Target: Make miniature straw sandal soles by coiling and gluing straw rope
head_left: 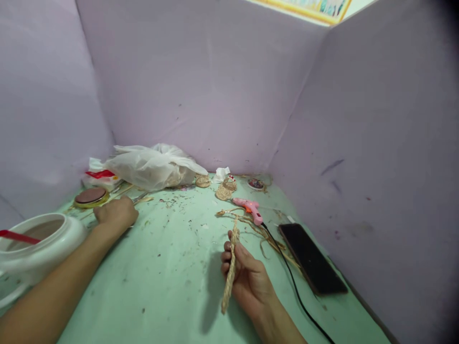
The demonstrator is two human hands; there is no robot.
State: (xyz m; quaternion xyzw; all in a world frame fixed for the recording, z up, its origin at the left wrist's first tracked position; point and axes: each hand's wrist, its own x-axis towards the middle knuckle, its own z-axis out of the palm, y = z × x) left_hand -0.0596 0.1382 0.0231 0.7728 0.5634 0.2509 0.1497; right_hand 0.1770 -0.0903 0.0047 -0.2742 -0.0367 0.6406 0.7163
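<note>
1. The braided strip [229,282] is held upright-ish above the green table [161,296] in the right hand [253,282], its thumb and fingers closed on it. If it is pinched loosely, the plait could be let slip or unravel at an end.
2. By the left hand [116,212], a metal tool [140,197], perhaps scissors, is touched or nearly so. The fingers are curled, but whether anything is clamped in them cannot be told; if a blade is met first, skin could be nicked.
3. The glue gun [247,206] is laid on its side just beyond the strip's far end. If it is hot, the strip or knuckles could be scorched by its nozzle.
4. Loose strands [276,241] are crossed by the black cord [288,270] — if either is snagged, the gun could be dragged towards the phone [311,258].
5. The white pot [68,239] is passed closely by the left forearm — it could be knocked by a quick withdrawal.
</note>
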